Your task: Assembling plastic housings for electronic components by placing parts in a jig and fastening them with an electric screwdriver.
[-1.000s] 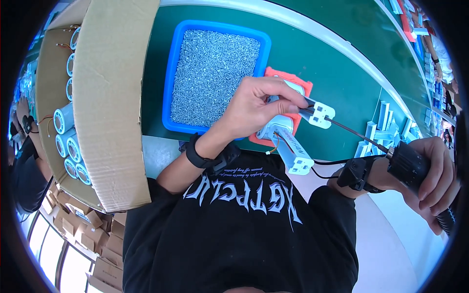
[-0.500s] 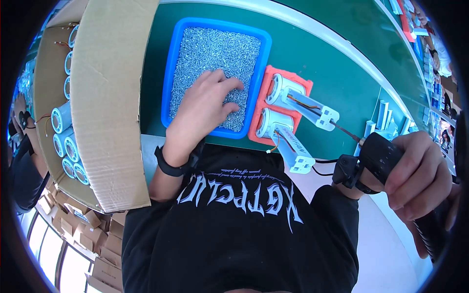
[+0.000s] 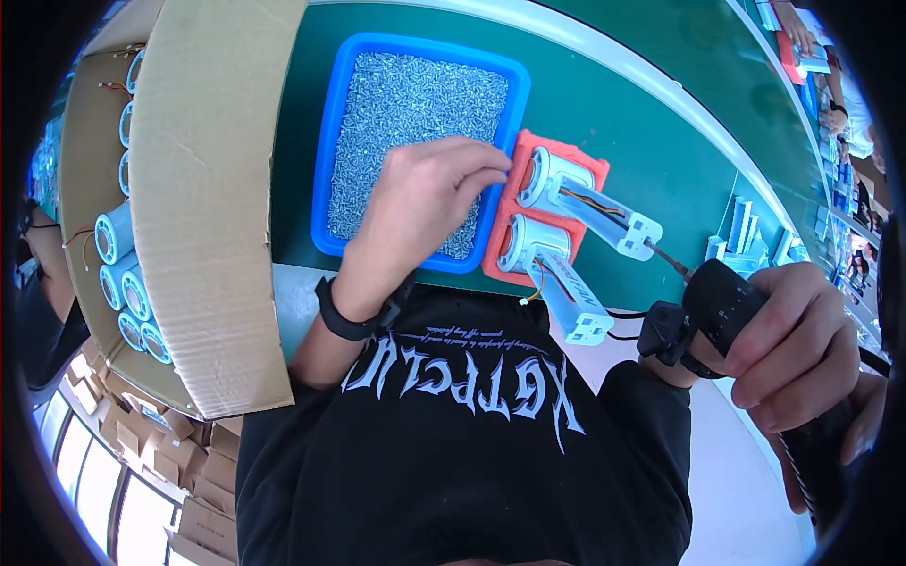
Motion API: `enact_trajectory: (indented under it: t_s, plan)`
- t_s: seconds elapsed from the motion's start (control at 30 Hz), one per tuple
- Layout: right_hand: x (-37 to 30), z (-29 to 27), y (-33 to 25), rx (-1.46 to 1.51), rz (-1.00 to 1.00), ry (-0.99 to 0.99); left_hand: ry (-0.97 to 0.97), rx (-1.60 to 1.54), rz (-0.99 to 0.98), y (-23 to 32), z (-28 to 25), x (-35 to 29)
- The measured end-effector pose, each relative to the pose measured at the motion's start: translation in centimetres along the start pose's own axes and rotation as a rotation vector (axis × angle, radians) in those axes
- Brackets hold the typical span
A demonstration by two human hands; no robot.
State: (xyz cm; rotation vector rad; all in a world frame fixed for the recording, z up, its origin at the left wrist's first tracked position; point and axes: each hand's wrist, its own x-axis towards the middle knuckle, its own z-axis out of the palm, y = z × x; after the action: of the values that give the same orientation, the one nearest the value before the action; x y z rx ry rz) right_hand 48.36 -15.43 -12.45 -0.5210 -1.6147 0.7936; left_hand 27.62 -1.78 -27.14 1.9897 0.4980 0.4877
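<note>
My left hand (image 3: 420, 193) is over the right rim of a blue tray (image 3: 328, 141) full of small silver screws (image 3: 377, 113). Its thumb and fingers are pinched together; anything between them is too small to make out. My right hand (image 3: 793, 349) is wrapped round a black electric screwdriver (image 3: 722, 307). The screwdriver's bit is at the end of the upper of two white cylindrical units (image 3: 613, 219) with flat arms and coloured wires. The lower white unit (image 3: 566, 292) lies beside it. Both are seated in a red-orange foam holder (image 3: 514, 193).
At the left stands an open cardboard box (image 3: 208, 217) with several white cylinders (image 3: 115, 231) inside. The green table (image 3: 642, 104) has a pale curved edge. White parts (image 3: 741, 236) stand at the right. Other people's hands (image 3: 797, 33) show at the far right, and more cartons (image 3: 179, 453) lower left.
My left hand has risen out of the screws and moved right toward the foam holder, its spread fingers closing to a pinch. The right hand with the screwdriver has shifted only slightly.
</note>
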Motion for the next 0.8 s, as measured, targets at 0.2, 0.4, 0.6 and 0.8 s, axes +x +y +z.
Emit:
enact_trajectory:
  t_s: [0.2, 0.4, 0.6, 0.8]
  plan:
    - [-0.1, -0.1, -0.4, -0.01, 0.013, -0.025, 0.003, -0.181, 0.071, 0.5, 2.5, 0.6]
    - [0.0, 0.0, -0.5, -0.09, 0.107, -0.022, 0.033, -0.279, 0.175, -0.1, 4.5, 0.7]
    - [0.1, -0.4, 1.5, 0.12, -0.016, -0.005, 0.048, -0.409, 0.023, -0.2, 5.3, 0.2]
    - [-0.4, -0.8, 1.8, 0.135, -0.049, 0.084, 0.114, -0.372, 0.094, -0.5, 5.4, 0.3]
